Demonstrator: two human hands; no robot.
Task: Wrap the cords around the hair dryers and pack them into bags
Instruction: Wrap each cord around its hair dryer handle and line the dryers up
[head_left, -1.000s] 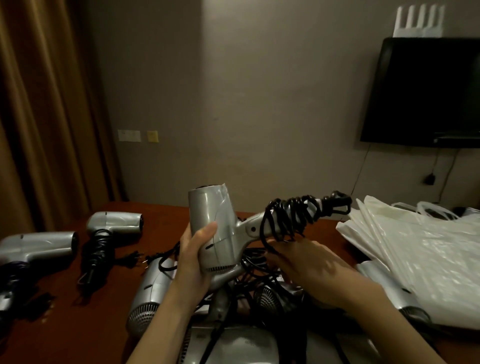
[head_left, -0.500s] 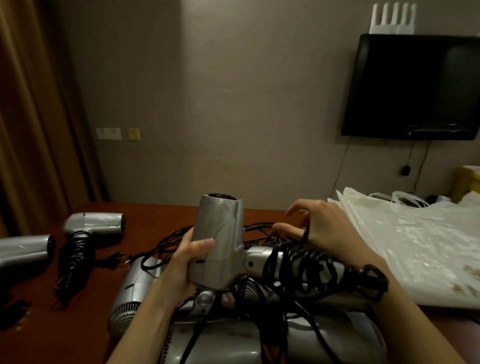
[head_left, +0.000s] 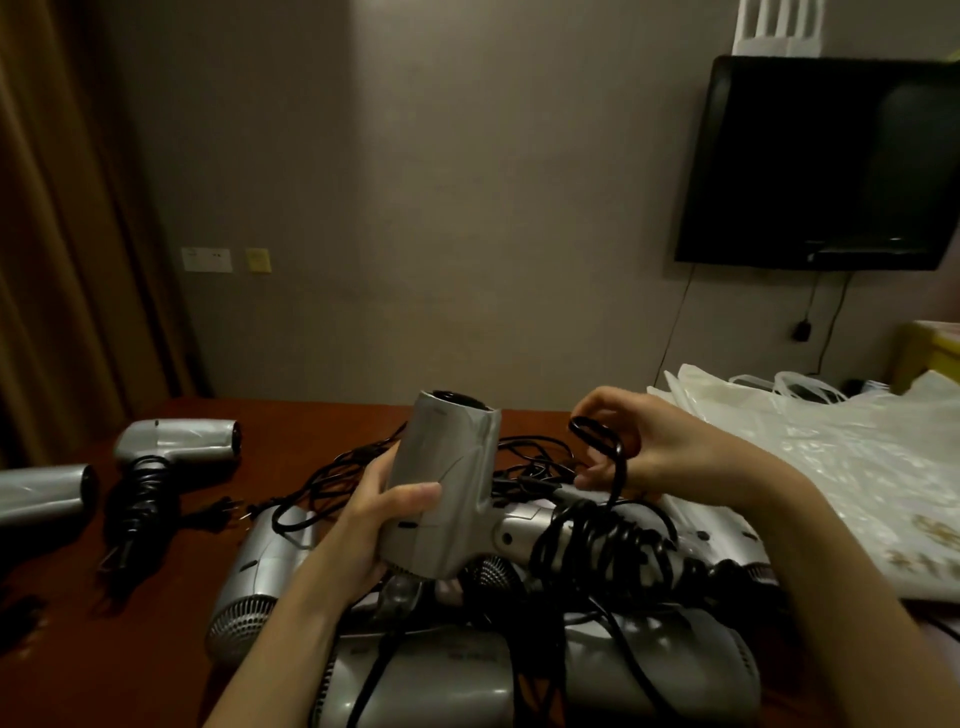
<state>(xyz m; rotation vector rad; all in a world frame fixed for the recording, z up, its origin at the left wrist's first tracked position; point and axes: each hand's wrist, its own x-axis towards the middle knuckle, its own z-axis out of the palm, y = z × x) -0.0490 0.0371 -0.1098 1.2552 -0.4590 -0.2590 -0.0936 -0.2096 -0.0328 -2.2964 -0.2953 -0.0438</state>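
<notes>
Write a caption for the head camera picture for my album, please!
Left hand grips a silver hair dryer while the right hand loops its black cord around the handle.

Brown table (head_left: 322, 421): hair dryers (head_left: 176, 449), white bags (head_left: 841, 467).

The left hand (head_left: 382, 525) is wrapped around the dryer (head_left: 441, 488) barrel, thumb laid across its near face, forearm raised from the lower edge of the view. The right hand (head_left: 654, 447) is held higher and to the right, fingers curled, a loop of cord (head_left: 602, 447) pinched at the fingertips, wrist bent.
</notes>
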